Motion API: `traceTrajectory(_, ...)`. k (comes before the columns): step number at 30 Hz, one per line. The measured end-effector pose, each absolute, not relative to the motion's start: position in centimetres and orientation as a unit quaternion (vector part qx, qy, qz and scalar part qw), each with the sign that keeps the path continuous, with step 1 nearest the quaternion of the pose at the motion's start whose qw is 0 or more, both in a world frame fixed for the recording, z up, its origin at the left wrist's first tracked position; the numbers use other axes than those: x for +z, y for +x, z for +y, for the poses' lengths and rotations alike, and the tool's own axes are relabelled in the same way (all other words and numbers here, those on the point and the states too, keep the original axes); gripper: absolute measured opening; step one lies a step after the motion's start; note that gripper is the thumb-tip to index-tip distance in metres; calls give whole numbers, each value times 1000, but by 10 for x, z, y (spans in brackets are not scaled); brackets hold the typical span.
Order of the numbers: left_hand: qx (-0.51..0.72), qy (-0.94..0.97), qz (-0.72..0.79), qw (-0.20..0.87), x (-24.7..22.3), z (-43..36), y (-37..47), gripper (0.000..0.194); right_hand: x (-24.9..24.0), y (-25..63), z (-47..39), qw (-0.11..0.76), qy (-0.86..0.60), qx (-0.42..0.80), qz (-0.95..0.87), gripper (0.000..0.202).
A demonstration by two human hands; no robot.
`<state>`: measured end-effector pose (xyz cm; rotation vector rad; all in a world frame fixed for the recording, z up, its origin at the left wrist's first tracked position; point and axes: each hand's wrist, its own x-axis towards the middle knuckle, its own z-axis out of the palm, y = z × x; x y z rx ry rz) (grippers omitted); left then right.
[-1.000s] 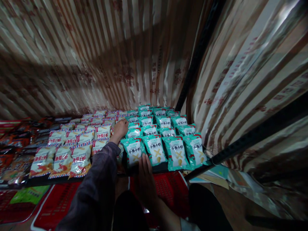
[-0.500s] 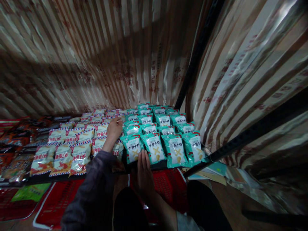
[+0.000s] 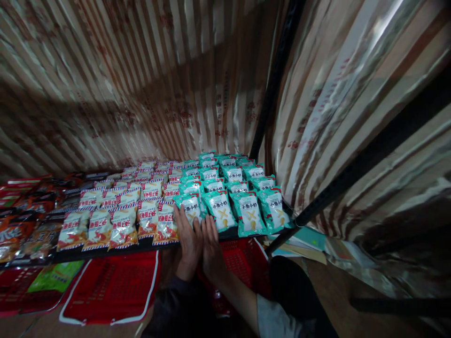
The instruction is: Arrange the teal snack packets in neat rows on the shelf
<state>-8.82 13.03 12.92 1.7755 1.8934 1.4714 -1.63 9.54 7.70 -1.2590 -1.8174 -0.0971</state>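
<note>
Rows of teal-and-white snack bags stand on the right end of a black shelf. My left hand rests its stretched fingers against the lower front of the leftmost front teal bag. Beside it, my right hand lies almost against the left one, its straight fingers at the lower left edge of the neighbouring teal bag. Neither hand has its fingers wrapped round anything. Just left of my left hand is a white-and-orange snack bag with striped edges.
More white-and-orange bags fill the shelf's middle, with dark orange packets farther left. Red baskets sit below, one holding a green packet. Black posts and striped sheeting close in the back and right.
My left hand has come down from the back rows to the front teal bag, next to my right hand. My right hand stays at the front, and the view has shifted slightly.
</note>
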Motion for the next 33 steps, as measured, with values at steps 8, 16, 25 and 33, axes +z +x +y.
traceTrajectory(8, 493, 618, 611, 38, 109, 133, -85, 66, 96, 22, 78, 432, -541, -51, -720, 58)
traceTrajectory(16, 542, 574, 614, 17, 117, 137, -75, 66, 98, 28, 84, 438, -552, -44, -708, 57)
traceTrajectory(25, 509, 599, 618, -18, 95, 138, -80, 65, 93, 28, 85, 418, -568, -40, -707, 57)
traceTrajectory(33, 470, 621, 625, -48, 92, 132, -78, 68, 97, 32, 79, 392, -575, -50, -716, 60)
